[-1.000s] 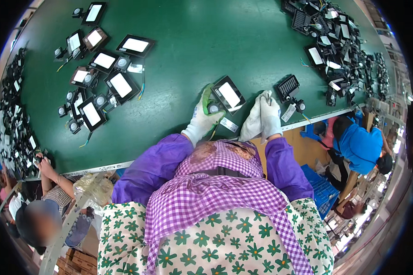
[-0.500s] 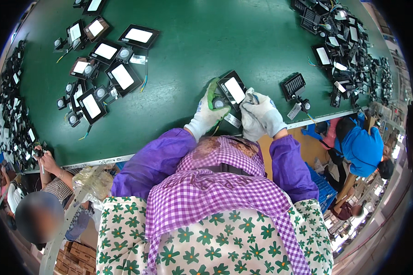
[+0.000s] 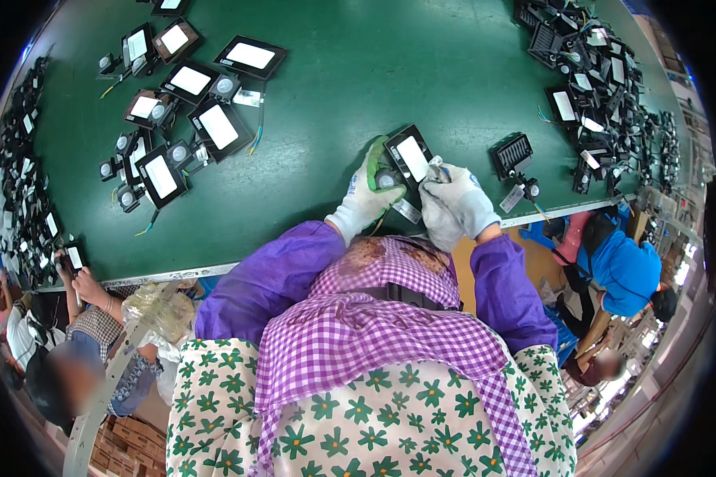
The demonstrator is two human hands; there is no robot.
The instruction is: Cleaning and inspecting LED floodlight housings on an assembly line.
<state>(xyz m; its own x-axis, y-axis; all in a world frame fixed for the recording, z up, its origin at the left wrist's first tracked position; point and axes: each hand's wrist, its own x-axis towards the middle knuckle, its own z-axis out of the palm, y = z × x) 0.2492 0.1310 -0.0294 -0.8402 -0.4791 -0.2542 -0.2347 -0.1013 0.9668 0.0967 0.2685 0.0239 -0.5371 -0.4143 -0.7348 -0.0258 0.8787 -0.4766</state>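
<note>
Tilted in front of me is a small black floodlight (image 3: 411,158) with a white panel, a round motion sensor and a dangling tag (image 3: 407,211). My left hand (image 3: 363,193), in a white glove with green fingers, is closed round its left side and the sensor. At its right edge, my white-gloved right hand (image 3: 465,197) is closed on a bunched greyish-white cloth (image 3: 441,222), which touches the lamp. The right fingertips are partly hidden in the cloth's folds. Just right of that hand lies another floodlight (image 3: 511,154), its ribbed back up.
Several sensor floodlights (image 3: 218,127) lie on the green table (image 3: 318,87) to the left. A heap of floodlights (image 3: 605,95) covers the far right, and more pile up along the left edge (image 3: 24,199). Co-workers sit at lower left and at right, one in a blue shirt (image 3: 624,270).
The view has shifted slightly. Both hands keep their hold on the floodlight and the cloth, with little visible motion. At the left, a co-worker's hands now raise a floodlight with its white panel showing.
</note>
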